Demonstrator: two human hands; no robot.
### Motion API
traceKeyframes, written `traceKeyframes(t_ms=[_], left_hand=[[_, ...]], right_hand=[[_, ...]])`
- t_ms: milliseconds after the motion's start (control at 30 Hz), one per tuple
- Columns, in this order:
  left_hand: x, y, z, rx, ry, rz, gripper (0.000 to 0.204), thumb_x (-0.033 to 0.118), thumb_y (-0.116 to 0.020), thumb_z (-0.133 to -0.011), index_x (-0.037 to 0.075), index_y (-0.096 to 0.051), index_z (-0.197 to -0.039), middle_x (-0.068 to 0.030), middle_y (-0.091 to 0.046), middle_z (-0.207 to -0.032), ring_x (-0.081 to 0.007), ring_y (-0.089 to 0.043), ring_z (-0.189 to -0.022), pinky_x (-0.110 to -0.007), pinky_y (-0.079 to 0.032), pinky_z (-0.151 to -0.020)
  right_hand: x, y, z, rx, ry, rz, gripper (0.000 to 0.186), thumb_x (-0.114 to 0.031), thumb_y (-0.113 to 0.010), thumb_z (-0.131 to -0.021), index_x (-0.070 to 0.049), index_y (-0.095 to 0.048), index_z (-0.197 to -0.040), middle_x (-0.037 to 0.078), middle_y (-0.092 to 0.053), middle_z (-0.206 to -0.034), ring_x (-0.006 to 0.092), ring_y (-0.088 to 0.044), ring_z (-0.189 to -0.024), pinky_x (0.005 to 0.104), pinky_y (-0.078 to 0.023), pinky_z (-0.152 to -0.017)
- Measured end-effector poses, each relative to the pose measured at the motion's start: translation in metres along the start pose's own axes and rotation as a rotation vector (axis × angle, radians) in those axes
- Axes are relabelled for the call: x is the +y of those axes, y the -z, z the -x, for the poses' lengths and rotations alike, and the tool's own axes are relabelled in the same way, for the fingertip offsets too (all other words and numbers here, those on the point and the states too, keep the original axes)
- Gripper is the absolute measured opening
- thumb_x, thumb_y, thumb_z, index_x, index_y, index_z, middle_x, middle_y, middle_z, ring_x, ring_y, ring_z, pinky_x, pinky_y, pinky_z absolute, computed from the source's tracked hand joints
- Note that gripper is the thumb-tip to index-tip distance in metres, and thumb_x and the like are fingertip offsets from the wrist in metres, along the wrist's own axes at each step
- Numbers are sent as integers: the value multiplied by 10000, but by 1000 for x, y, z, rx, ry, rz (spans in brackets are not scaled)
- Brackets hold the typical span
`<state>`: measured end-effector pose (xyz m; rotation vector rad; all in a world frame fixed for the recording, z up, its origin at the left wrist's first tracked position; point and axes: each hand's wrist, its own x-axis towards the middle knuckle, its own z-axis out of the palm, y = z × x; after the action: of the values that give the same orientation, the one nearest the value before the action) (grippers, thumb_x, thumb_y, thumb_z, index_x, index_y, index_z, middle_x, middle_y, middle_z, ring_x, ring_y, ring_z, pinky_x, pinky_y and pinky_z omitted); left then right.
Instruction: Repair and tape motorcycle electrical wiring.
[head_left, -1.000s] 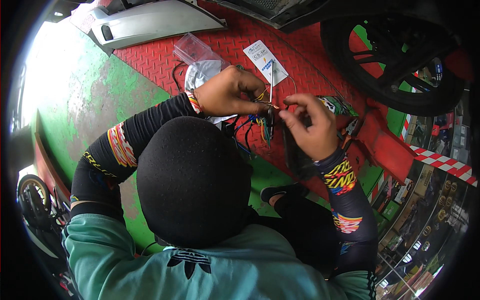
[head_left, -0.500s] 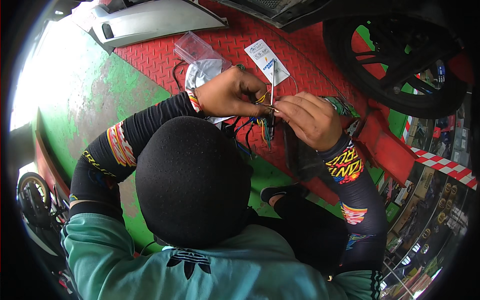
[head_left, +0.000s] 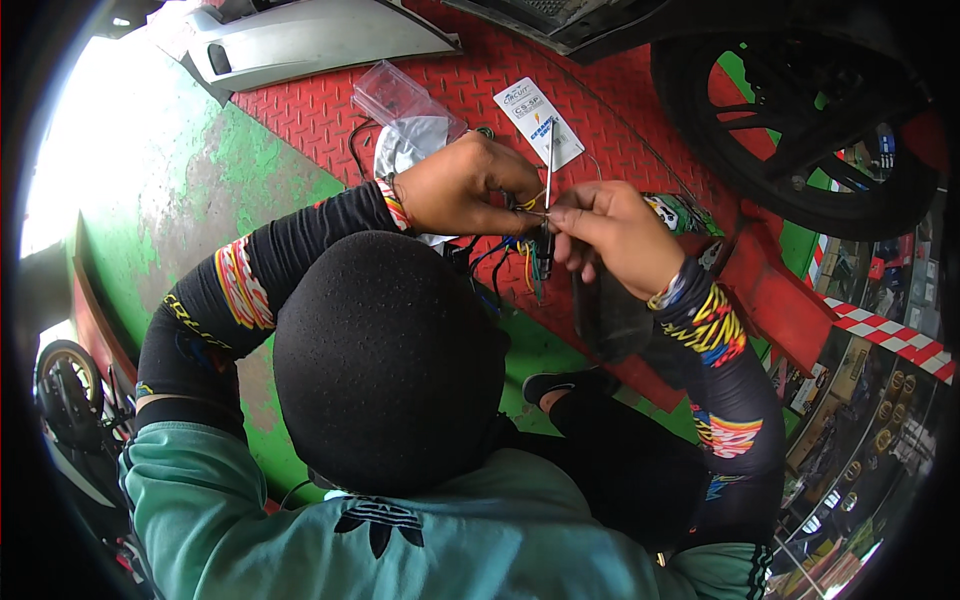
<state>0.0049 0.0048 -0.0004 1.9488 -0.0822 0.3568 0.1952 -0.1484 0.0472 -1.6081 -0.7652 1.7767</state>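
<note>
The left hand (head_left: 468, 188) and right hand (head_left: 620, 235) pinch thin wire (head_left: 541, 212) in their fingers, apparently to steady it, above coloured wires (head_left: 529, 262) toward six o'clock.

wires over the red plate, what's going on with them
A person holds coloured wires in the left hand above the red plate, and the right hand pinches at them. A thin rod points away between the hands; which one holds it is unclear. A card and a clear box lie beyond, with a wheel to the right.
</note>
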Motion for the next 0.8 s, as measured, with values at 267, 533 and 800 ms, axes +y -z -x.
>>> traceKeyframes(t_ms=[267, 533, 800], left_hand=[[6, 3, 0, -33, 191, -63, 126, 85, -801, -870, 4, -760, -957, -98, -758, -875, -189, -734, -808, -318, -575, -726], [-2, -2, 2, 15, 134, 127, 144, 116, -807, -880, 9, -720, -923, -90, -714, -841, -176, -693, -790, -317, -553, -726], [-1, -3, 2, -44, 195, 134, 131, 72, -798, -880, -1, -739, -970, -93, -746, -922, -181, -732, -876, -308, -590, -793]], right_hand=[[6, 5, 6, -23, -116, -196, 283, -297, -620, -1050, -20, -673, -1063, 60, -725, -820, 96, -667, -629, 230, -523, -504], [22, 6, 7, 459, 1119, 1087, 265, -111, -742, -890, -49, -692, -1143, 80, -689, -1041, 272, -679, -903, 367, -559, -757], [5, 15, 2, 258, 1244, 1325, 260, -46, -764, -796, -21, -688, -1043, 77, -687, -959, 264, -678, -838, 371, -542, -679]])
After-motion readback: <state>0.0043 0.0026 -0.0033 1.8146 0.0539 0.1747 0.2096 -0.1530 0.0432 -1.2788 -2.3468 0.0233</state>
